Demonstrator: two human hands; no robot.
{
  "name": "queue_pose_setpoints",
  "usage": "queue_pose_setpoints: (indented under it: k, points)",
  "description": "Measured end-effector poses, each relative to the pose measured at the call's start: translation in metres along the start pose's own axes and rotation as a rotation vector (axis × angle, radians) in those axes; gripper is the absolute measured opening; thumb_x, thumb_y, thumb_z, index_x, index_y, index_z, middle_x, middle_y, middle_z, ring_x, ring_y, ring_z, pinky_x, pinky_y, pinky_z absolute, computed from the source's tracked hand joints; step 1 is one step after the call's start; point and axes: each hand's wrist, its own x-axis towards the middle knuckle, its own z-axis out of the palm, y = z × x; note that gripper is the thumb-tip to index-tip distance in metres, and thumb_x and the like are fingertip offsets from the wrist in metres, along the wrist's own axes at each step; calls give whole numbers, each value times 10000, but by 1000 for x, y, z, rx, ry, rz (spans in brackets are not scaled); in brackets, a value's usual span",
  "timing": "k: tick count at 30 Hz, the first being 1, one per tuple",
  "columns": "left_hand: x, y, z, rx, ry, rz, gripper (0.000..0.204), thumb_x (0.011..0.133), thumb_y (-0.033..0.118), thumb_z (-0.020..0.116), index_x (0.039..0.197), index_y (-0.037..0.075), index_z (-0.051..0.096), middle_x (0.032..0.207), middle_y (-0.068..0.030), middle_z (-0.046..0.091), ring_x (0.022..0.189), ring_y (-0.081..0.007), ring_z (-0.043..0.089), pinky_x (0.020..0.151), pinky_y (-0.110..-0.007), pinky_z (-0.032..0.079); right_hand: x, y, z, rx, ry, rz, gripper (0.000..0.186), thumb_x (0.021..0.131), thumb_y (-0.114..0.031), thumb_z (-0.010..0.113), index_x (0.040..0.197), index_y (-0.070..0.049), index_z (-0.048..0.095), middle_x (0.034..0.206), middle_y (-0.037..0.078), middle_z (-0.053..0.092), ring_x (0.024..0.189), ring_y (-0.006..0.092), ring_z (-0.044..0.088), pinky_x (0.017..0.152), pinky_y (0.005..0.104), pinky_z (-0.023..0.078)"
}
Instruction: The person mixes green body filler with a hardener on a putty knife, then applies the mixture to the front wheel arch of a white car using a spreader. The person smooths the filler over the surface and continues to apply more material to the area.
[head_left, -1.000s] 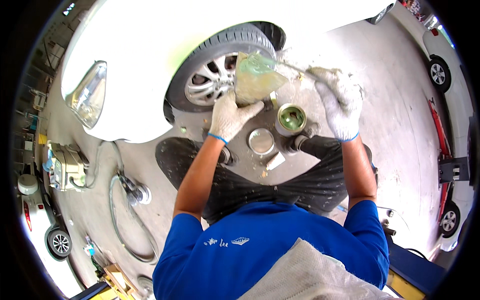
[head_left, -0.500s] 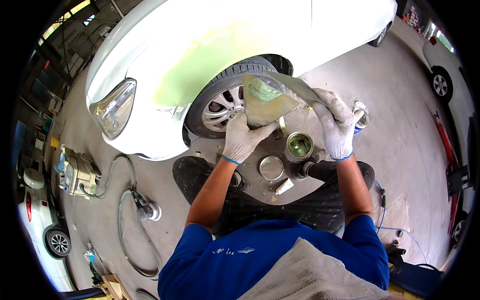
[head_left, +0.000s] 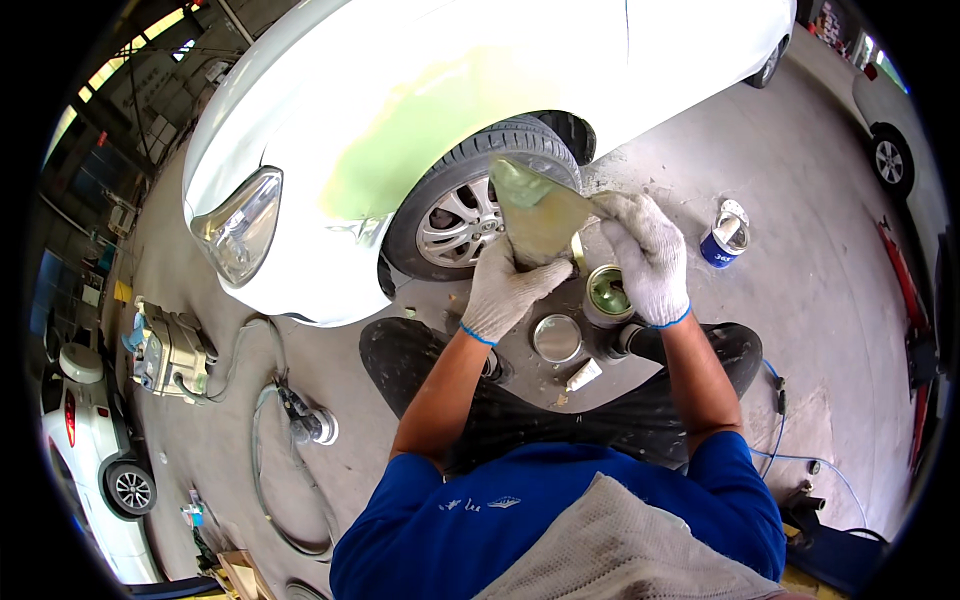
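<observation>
My left hand (head_left: 508, 295), in a white knit glove, grips a wide mixing board (head_left: 540, 220) smeared with green paste. My right hand (head_left: 645, 260), also gloved, is closed on a flat spreader, which overlaps the board's right part and is hard to separate from it. Below my hands, an open can of green paste (head_left: 608, 292) stands on the floor beside a round lid (head_left: 556, 338) and a small white tube (head_left: 583, 374). Behind them is the front wheel (head_left: 460, 225) of a white car (head_left: 250, 120), whose fender carries a pale green patch (head_left: 400, 130).
A blue can (head_left: 722, 245) stands at the right. A sander with hose (head_left: 310, 420) and a boxy machine (head_left: 170, 350) lie on the left floor. Other white cars (head_left: 130, 485) (head_left: 885, 160) and a red metal frame (head_left: 900, 280) stand at the sides.
The spreader in my right hand has come round and over onto the board, and my right hand has moved lower and inward. The camera has tilted upward, showing more of the fender.
</observation>
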Motion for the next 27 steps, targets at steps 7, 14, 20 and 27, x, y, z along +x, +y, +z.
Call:
queue_pose_setpoints:
  k: [7,14,20,27]
  points:
    - [2,7,8,86,-12,82,190,798,89,771,949,-12,717,781,-10,720,664,-92,634,616,-267,513,-6,-12,14,168,120,42,309,886,77,579,1166,-6,680,1108,152,680,1018,276,666,905,338,516]
    - [-1,4,2,18,27,45,257,779,128,791,961,-33,708,800,-12,712,699,-88,630,646,-260,512,-9,3,18,181,198,109,338,861,81,576,1164,-24,685,1095,159,682,1030,307,667,906,360,523]
    - [-2,3,-1,-56,5,-81,227,796,133,786,940,-25,711,760,-11,692,676,-75,612,612,-258,496,-3,22,12,23,-51,-55,306,875,87,576,1149,-1,683,1088,148,681,1033,286,663,905,363,533]
    - [7,-4,11,80,-18,49,227,789,159,806,905,-12,709,741,-10,680,631,-85,608,572,-255,484,-2,1,13,57,90,-26,343,913,96,529,1202,-19,675,1149,109,674,1039,206,640,919,320,511]
